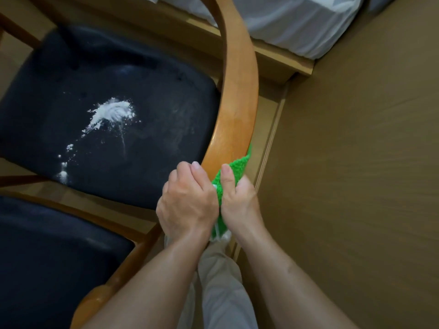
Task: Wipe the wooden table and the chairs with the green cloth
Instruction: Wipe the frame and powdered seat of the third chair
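I have both hands on the green cloth (231,172), bunched against the curved wooden backrest (237,96) of the chair. My left hand (187,203) grasps its near side with curled fingers, knuckles against the rail; my right hand (237,198) pinches it from the other side, thumb on top. A corner of the cloth pokes out beyond my right hand, along the rail's outer edge. I judge the step to be wiping the chair's back. To the left of my left hand, the dark seat (142,162) carries a splash of white powder (111,115), unwiped. Next I would slide the cloth up the rail away from my hands, then move to the seat.
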`<state>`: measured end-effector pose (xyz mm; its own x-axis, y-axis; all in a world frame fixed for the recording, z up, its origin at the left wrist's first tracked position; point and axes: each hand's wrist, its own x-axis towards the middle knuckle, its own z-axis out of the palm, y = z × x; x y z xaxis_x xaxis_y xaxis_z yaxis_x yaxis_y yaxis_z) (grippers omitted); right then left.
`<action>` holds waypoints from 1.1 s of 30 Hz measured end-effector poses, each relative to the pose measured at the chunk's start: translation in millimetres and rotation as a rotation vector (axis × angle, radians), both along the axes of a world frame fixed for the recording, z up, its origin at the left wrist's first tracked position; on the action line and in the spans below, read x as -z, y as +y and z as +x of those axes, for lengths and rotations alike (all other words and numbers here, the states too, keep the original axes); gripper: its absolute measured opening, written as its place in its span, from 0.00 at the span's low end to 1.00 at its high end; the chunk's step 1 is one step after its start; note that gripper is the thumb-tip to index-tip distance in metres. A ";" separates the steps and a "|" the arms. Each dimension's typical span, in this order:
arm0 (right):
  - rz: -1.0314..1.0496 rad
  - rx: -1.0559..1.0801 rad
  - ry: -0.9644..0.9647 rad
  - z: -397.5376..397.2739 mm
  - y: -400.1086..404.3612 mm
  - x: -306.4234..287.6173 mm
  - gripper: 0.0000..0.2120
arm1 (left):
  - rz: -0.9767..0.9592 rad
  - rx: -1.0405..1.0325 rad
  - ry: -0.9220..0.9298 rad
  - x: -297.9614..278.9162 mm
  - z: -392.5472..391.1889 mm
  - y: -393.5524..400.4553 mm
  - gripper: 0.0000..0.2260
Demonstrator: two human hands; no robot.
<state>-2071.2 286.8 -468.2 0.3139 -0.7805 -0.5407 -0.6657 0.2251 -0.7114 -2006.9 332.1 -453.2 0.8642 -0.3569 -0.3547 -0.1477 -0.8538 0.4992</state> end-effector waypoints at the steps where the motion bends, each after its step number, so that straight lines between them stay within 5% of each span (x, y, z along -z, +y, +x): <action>1: 0.006 -0.021 0.012 1.9 -6.5 -1.8 0.19 | 0.007 0.005 -0.002 -0.3 0.1 -0.7 0.15; 7: -0.096 0.130 -0.045 52.3 -88.7 -5.5 0.17 | 0.054 0.064 -0.023 -1.8 0.5 -1.1 0.13; 13: -0.113 0.066 -0.082 83.9 -154.2 -3.7 0.15 | 0.095 0.094 -0.030 -0.9 -0.5 -3.5 0.13; 28: 0.008 0.006 0.078 24.7 -42.1 -12.6 0.18 | 0.138 0.129 -0.043 -2.4 2.1 -4.4 0.10; 33: -0.252 -0.128 0.079 68.0 -116.0 -6.5 0.39 | 0.153 0.143 -0.017 -5.0 2.8 -5.5 0.12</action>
<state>-2003.2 170.7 -461.7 0.3826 -0.8502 -0.3617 -0.7331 -0.0411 -0.6788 -2004.1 326.7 -448.2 0.8148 -0.4192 -0.4004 -0.2799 -0.8894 0.3615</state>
